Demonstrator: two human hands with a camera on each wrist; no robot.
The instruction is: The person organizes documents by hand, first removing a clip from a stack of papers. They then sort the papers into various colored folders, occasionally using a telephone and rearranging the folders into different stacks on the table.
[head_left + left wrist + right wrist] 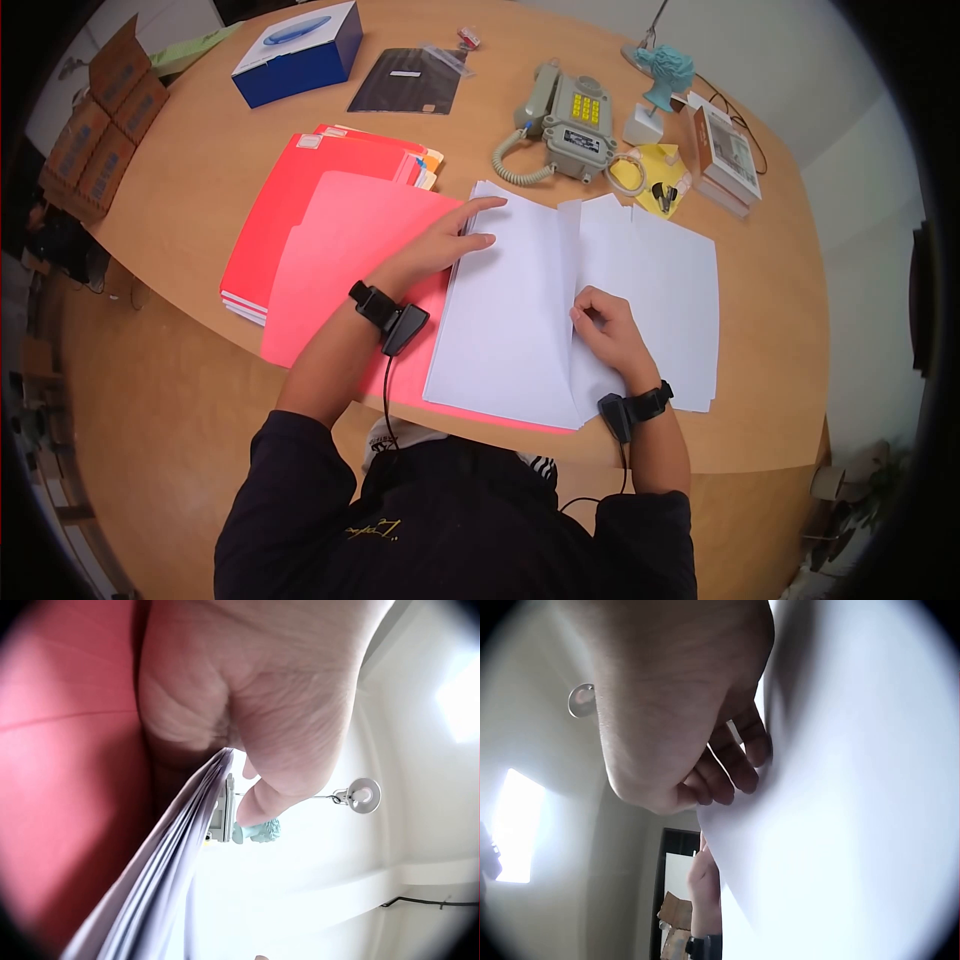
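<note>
A stack of white paper (pixel 505 330) lies on an open pink folder (pixel 350 225), its right edge lifted and curving. My left hand (pixel 445 245) rests at the stack's left edge, index finger and thumb extended over the top sheet. In the left wrist view, the layered page edges (pixel 169 847) meet the palm above the pink cover. At the lifted right edge, my right hand (pixel 612 335) pinches the paper between thumb and curled fingers. The right wrist view shows its fingertips (pixel 744 780) against the white surface. More white sheets (pixel 660 290) spread under and beyond this hand.
Red folders (pixel 265 220) are stacked at the left. Behind the papers stand a grey telephone (pixel 575 115) with yellow keys, a yellow paper (pixel 650 175) bearing a black clip, a teal bust (pixel 665 75) and a thick book (pixel 720 150). A blue-and-white box (pixel 300 55) and black folder (pixel 408 82) lie farther back.
</note>
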